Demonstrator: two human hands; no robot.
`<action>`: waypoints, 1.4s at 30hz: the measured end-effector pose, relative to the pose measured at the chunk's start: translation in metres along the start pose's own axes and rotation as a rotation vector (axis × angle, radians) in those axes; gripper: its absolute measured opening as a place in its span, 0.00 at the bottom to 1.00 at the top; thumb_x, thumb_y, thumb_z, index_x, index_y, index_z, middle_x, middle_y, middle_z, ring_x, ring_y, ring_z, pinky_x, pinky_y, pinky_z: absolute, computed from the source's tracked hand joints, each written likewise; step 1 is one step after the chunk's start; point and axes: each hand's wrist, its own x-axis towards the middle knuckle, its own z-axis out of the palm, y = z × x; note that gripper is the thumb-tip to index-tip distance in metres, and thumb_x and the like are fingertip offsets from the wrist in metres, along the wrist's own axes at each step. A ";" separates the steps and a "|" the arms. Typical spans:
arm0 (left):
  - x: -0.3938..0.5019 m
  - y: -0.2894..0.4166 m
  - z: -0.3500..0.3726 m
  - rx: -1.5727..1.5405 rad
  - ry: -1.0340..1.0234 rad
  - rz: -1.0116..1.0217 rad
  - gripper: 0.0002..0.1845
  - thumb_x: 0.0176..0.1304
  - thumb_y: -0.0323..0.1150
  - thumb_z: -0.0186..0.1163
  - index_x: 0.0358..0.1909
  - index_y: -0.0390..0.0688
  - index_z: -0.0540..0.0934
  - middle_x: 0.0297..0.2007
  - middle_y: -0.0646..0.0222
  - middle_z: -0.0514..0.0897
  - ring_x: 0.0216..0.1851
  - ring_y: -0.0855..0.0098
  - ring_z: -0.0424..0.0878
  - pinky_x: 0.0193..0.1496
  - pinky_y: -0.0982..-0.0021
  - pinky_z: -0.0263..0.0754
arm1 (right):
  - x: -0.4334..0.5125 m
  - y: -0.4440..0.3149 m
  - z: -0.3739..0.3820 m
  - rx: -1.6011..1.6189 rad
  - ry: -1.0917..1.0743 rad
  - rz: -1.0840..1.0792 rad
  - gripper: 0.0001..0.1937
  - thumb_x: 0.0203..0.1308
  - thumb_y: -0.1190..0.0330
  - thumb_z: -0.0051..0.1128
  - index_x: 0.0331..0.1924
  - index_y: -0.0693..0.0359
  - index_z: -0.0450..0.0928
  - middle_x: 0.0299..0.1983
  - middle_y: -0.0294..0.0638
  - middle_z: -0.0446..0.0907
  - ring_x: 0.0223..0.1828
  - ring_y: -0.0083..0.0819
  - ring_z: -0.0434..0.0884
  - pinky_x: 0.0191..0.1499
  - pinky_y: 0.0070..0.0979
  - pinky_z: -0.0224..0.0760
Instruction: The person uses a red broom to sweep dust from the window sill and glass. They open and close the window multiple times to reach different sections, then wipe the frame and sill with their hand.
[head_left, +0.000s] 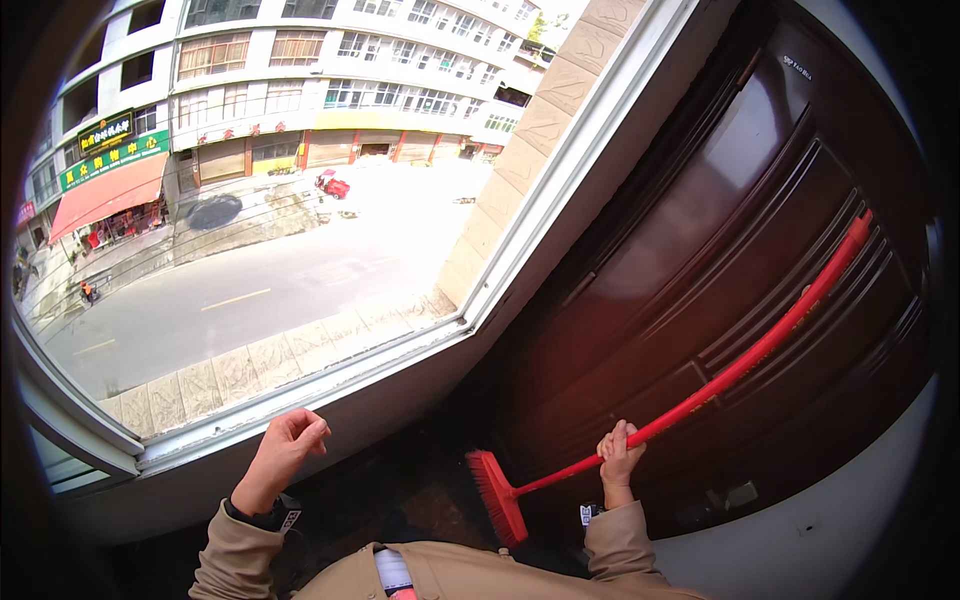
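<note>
My right hand (622, 454) is closed around the handle of a red broom (720, 381), well above its head. The broom lies slanted across the view, its handle rising to the upper right in front of a dark door and its red bristles (495, 499) low near my body. To the left, my left hand (289, 450) is raised near the window sill with its fingers curled; nothing can be seen in it, and whether the fingers are fully closed is unclear. Both wrists wear dark bands with printed patches.
An open window with a white frame (315, 397) is ahead and to the left, overlooking a street and buildings far below. A dark reddish-brown panelled door (675, 285) stands at the right, beside a pale wall (817, 517). The dark floor (420, 487) is poorly lit.
</note>
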 end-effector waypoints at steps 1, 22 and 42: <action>0.008 0.002 0.009 0.004 -0.031 -0.019 0.11 0.69 0.36 0.57 0.32 0.39 0.78 0.29 0.72 0.80 0.28 0.81 0.77 0.35 0.79 0.72 | -0.003 0.012 -0.011 0.026 0.036 0.027 0.21 0.69 0.62 0.52 0.19 0.53 0.58 0.12 0.27 0.59 0.10 0.14 0.57 0.14 0.17 0.53; 0.247 0.083 0.133 0.284 -0.501 0.226 0.15 0.68 0.43 0.58 0.41 0.39 0.80 0.28 0.72 0.82 0.31 0.80 0.78 0.37 0.76 0.73 | 0.001 0.249 -0.029 -0.063 -0.012 0.569 0.13 0.62 0.56 0.59 0.31 0.56 0.78 0.29 0.34 0.79 0.30 0.25 0.77 0.36 0.27 0.71; 0.318 0.139 0.156 0.364 -0.595 0.751 0.19 0.63 0.46 0.63 0.43 0.39 0.80 0.29 0.68 0.82 0.34 0.74 0.81 0.41 0.70 0.76 | 0.033 0.239 0.052 -0.226 0.161 0.231 0.17 0.63 0.62 0.60 0.18 0.55 0.71 0.15 0.28 0.66 0.16 0.18 0.65 0.20 0.21 0.57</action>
